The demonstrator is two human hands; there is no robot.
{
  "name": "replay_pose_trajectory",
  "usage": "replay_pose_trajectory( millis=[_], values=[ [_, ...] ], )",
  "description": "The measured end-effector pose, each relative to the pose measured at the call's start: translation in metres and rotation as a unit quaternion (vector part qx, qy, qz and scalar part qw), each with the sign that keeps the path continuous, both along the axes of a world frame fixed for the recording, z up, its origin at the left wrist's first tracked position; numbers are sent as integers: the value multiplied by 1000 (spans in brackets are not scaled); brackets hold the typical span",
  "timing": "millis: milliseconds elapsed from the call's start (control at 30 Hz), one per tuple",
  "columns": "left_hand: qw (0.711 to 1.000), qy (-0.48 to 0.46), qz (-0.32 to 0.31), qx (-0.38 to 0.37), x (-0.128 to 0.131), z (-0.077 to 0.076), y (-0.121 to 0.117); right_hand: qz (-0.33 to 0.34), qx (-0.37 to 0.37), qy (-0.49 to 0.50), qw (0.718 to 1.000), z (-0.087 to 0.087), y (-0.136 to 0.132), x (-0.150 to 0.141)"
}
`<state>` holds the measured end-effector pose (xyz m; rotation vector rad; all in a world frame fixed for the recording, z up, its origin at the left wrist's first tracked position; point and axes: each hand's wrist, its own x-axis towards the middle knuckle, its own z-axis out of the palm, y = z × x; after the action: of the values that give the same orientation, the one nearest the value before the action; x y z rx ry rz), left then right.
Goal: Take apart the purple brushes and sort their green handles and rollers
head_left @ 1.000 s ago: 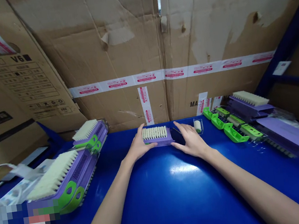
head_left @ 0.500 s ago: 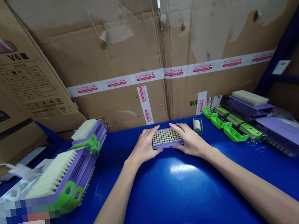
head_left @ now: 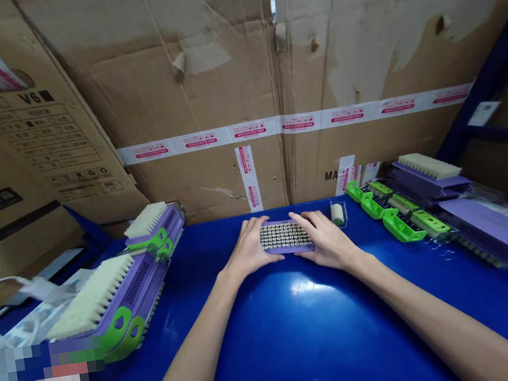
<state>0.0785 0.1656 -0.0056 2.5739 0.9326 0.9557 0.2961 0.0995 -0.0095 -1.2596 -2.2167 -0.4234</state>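
A small purple brush (head_left: 286, 236) is gripped between my two hands over the far middle of the blue table, its rows of pale bristle tufts turned toward me. My left hand (head_left: 249, 249) closes on its left end, fingers over the top edge and thumb along the lower edge. On the opposite end, my right hand (head_left: 329, 240) holds it the same way. Just beyond the right hand stands a small clear container (head_left: 338, 212) with a whitish roll-like piece inside. The brush's back is hidden from view.
Purple-and-green brushes (head_left: 108, 299) with cream bristles lie at the left beside a white power strip (head_left: 23, 330). Green handle-like parts (head_left: 403, 225) and more purple brushes (head_left: 500, 228) lie at the right. A cardboard wall (head_left: 194, 98) rises behind the blue table (head_left: 304, 347).
The view has shifted slightly. My left thumb reaches a little further right along the brush's lower edge, and the brush tilts slightly. Both hands keep hold of it.
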Motion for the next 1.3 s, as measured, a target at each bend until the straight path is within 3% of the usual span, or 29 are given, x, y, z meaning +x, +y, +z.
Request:
replay_pose_trajectory(
  millis=[400, 800, 1133, 1300],
  values=[
    [977, -128, -36, -166, 4, -7, -3, 56, 3, 43, 998, 1, -1, 6],
    [930, -290, 16, -224, 26, -4, -18, 2, 49, 90, 995, -3, -3, -3],
    [951, -190, -48, -240, 6, 4, -7, 6, -8, 101, 995, -1, -2, 1],
    [941, -158, -93, -283, -18, -3, 14, 36, -32, 105, 993, 1, -2, 10]
  ],
)
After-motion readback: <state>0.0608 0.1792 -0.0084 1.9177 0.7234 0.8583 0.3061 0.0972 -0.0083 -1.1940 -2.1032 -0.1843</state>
